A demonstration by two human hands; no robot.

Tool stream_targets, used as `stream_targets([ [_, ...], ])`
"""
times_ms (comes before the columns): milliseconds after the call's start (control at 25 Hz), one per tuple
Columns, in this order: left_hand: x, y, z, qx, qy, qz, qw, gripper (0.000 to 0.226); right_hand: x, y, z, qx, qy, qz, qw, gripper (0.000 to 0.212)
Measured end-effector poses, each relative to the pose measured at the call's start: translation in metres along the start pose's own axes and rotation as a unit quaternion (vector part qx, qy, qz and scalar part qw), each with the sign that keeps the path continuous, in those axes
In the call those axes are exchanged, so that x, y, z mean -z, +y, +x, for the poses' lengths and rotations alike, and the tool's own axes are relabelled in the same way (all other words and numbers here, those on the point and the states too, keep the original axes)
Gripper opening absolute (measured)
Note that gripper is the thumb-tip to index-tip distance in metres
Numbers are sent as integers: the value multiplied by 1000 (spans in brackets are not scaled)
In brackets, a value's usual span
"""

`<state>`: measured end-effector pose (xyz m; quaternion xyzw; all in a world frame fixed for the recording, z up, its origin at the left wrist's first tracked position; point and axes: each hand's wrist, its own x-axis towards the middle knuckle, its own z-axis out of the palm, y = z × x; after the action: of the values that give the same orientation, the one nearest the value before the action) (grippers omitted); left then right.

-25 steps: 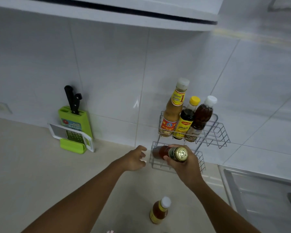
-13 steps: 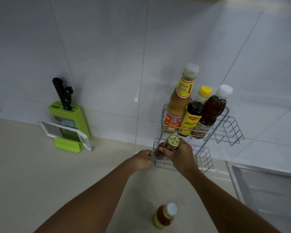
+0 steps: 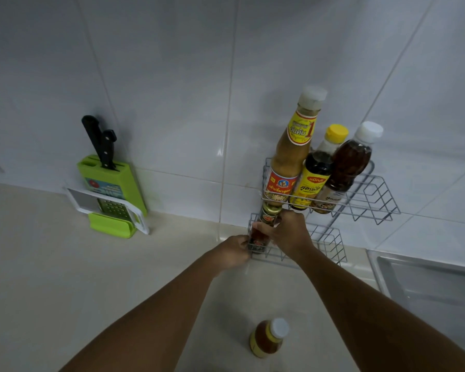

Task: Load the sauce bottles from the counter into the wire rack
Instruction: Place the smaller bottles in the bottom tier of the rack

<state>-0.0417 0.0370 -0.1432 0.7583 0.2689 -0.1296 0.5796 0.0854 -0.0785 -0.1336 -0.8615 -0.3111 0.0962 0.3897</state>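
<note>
jar held at the rack's lower tier

a gold-lidded sauce jar is gripped by the right hand at the left end of the wire rack's lower tier. the rack's left edge is touched by the left hand, its grip unclear. one small bottle stands on the bench.

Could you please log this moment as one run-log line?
right hand: holds gold-capped jar in wire rack lower tier | left hand: on rack edge | counter bottle: waiting
</note>
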Motion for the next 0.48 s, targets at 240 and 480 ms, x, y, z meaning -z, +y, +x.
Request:
stream_targets([
  [240, 17, 1, -25, 18, 11, -2, 1000, 55, 6, 4, -14, -25, -16, -13, 999, 64],
  [480, 29, -2, -73, 15, 22, 17, 1000, 50, 32, 3, -55, -20, 9, 19, 1000, 49],
])
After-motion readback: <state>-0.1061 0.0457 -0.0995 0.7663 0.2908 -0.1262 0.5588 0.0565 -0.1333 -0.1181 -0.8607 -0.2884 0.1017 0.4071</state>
